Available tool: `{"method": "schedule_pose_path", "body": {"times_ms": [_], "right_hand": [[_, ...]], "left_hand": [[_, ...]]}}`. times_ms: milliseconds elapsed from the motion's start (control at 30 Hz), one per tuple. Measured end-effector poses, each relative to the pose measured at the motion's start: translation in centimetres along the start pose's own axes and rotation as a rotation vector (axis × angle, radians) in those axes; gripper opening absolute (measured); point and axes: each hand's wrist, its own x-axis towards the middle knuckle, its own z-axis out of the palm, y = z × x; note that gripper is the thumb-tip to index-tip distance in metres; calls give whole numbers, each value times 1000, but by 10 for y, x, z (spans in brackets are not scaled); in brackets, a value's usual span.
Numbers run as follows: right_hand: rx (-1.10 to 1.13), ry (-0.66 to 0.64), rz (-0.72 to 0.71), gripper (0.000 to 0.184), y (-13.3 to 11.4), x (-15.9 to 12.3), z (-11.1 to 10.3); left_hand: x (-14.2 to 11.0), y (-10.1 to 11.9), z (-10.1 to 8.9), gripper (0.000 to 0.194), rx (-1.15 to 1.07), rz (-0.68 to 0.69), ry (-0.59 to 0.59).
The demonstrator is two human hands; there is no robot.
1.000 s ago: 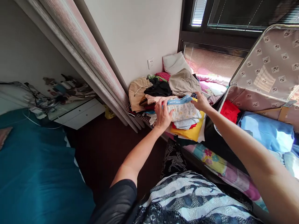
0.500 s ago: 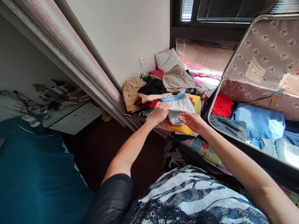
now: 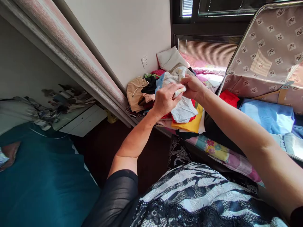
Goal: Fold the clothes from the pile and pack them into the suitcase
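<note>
Both hands are raised above a stack of folded clothes point(image 3: 189, 121) on a window-side ledge. My left hand point(image 3: 165, 99) and my right hand point(image 3: 193, 86) are closed together on a small pale printed garment with a blue waistband point(image 3: 169, 77), lifted off the stack. Below them lie a white piece, a red piece and a yellow piece. Behind is a loose heap of clothes point(image 3: 142, 90) in tan, black and pink.
An open suitcase point(image 3: 262, 56) stands at the right with red point(image 3: 228, 97) and blue point(image 3: 266, 115) clothes inside. A floral sheet point(image 3: 220, 156) covers the ledge. A teal bed point(image 3: 40, 176) is at the left, a white drawer unit point(image 3: 82, 121) beyond it.
The printed garment was lying on the stack under both hands. Now both hands have lifted it off and hold it up, bunched between them.
</note>
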Motion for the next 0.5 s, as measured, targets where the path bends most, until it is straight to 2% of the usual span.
{"method": "schedule_pose_path", "body": {"times_ms": [67, 167, 233, 300, 367, 400, 433, 500], "right_hand": [[-59, 15, 1, 31, 3, -3, -5], [-257, 161, 187, 28, 30, -11, -27], [-394, 281, 325, 25, 55, -18, -47], [-503, 338, 356, 25, 74, -24, -64], [-686, 327, 284, 30, 85, -29, -73], [-828, 317, 217, 35, 87, -32, -75], [-984, 303, 131, 40, 89, -34, -74], [-1261, 252, -41, 47, 90, -39, -68]], "left_hand": [[-4, 5, 10, 27, -80, -7, -37], [-30, -1, 48, 37, -265, -77, -98], [-57, -14, 77, 29, -380, -297, -21], [-86, -29, 100, 18, -437, -663, 181], [-108, -42, 114, 22, -463, -1015, 384], [-115, -46, 118, 26, -489, -1136, 445], [-119, -49, 120, 28, -534, -1210, 470], [-120, -53, 122, 30, -651, -1254, 439]]}}
